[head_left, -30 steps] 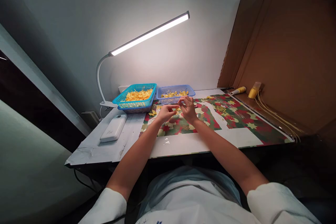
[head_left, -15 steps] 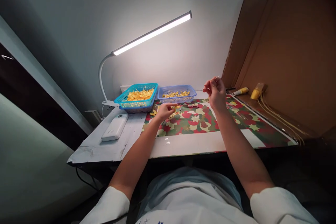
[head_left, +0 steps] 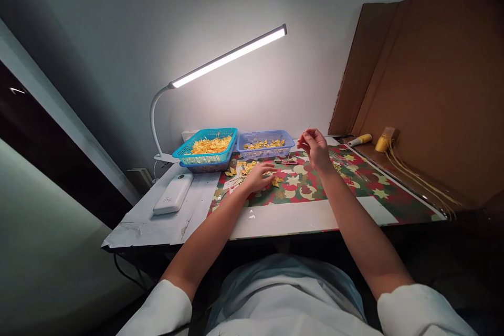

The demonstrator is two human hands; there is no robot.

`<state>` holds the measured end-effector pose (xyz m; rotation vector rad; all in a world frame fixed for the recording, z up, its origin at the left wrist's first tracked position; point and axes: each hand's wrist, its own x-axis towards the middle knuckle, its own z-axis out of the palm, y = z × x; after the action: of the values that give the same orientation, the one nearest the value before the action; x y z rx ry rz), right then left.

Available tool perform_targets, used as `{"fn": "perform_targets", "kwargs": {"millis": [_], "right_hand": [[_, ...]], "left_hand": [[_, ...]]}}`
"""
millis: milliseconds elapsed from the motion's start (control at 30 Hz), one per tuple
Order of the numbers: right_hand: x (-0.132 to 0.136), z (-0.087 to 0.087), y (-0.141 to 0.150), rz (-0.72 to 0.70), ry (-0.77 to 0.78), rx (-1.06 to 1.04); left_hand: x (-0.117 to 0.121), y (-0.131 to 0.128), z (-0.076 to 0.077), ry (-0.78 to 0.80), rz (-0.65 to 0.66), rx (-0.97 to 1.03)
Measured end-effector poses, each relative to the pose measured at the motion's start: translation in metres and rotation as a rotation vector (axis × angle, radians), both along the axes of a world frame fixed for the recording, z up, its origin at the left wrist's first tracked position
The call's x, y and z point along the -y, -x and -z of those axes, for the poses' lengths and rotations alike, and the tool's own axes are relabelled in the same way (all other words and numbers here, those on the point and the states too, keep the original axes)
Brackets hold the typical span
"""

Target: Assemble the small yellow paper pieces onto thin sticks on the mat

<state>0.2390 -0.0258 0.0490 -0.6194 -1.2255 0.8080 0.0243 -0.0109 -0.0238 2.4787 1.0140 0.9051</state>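
My left hand (head_left: 260, 176) is low over the patterned sheet, fingers stretched out and apart. Just beyond its fingertips lies a yellow leaf-shaped piece (head_left: 277, 182); whether they touch it I cannot tell. More yellow pieces (head_left: 244, 168) are heaped behind that hand. Higher up on the right, my right hand (head_left: 315, 148) is closed in a pinch. A thin strand (head_left: 309, 127) pokes up from its fingertips, too fine to tell whether it is thread, wire or a needle. Between the hands a slim dark-red tool (head_left: 286, 162) rests on the sheet.
A turquoise basket (head_left: 185, 157) of yellow pieces is stacked at the back left, beside a lilac basket (head_left: 246, 153) of yellow pieces. A white power bank (head_left: 173, 194) lies left, below a lit lamp (head_left: 232, 56). At right are a yellow cone (head_left: 384, 140) and cardboard (head_left: 429, 79).
My left hand has opened from a pinch and moved slightly right and down; the shiny little item by its fingers no longer shows. My right hand has shifted left and down, still pinched.
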Motion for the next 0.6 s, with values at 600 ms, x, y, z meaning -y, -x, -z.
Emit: {"fn": "perform_targets", "kwargs": {"millis": [600], "right_hand": [[-0.013,0.077,0.034,0.211,0.164,0.588]], "left_hand": [[-0.032,-0.017,-0.001,0.382,-0.120,0.496]]}}
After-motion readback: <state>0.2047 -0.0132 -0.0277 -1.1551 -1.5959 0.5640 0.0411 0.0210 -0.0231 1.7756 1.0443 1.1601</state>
